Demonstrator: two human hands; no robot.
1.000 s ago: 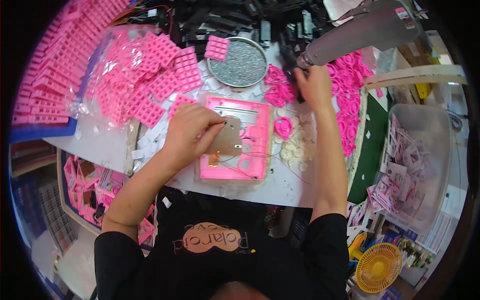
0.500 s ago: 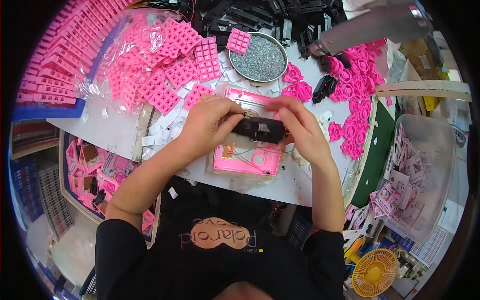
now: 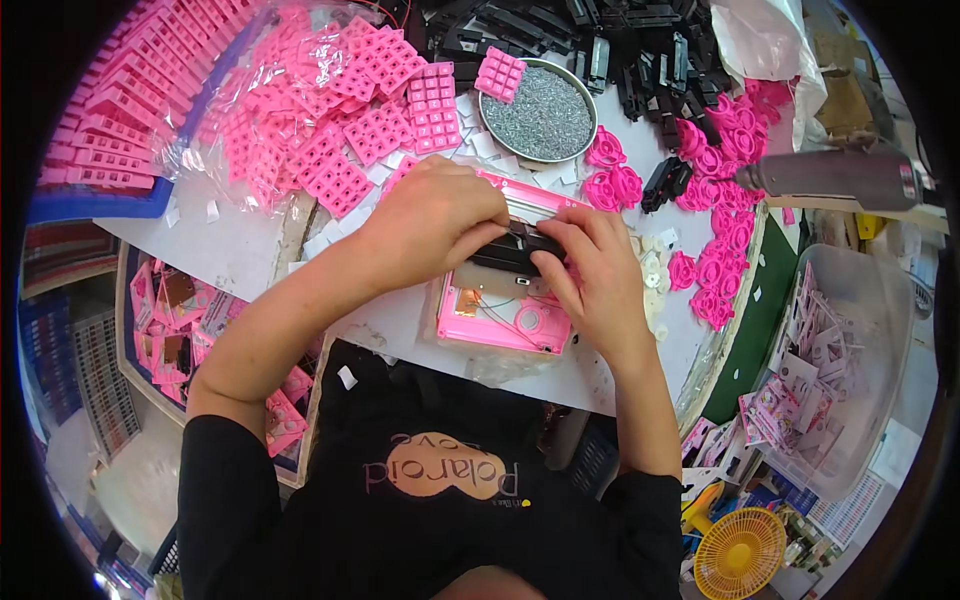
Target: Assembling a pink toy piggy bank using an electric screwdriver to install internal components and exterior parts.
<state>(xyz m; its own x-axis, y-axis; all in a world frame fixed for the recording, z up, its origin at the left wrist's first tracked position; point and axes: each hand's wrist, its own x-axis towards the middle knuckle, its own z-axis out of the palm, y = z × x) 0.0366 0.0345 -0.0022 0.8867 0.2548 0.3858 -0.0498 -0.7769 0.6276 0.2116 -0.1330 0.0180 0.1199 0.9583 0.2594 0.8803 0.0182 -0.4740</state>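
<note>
My left hand (image 3: 435, 220) and my right hand (image 3: 598, 275) are both closed on a black plastic part (image 3: 503, 256), one at either end. The part sits low over a shallow pink plastic case (image 3: 500, 333), and I cannot tell whether it rests in it. Thin wires and a round pink ring show in the near half of the case. A silvery strip (image 3: 532, 208) lies along the case's far side. Clear plastic wrap sticks out from under the near edge. My fingers cover much of the black part.
Pink keypads (image 3: 335, 185) pile up at left, beside a round dish of small screws (image 3: 540, 115). Black parts (image 3: 600, 65) heap at the back, pink ring-shaped pieces (image 3: 712, 265) at right. A grey powered screwdriver (image 3: 840, 180) hangs at right. A clear bin (image 3: 870, 400) stands beyond.
The black part has moved slightly up and tilted differently, with my right fingers now closed onto its top. The screwdriver has swung down and to the right. The whole view has shifted a little.
</note>
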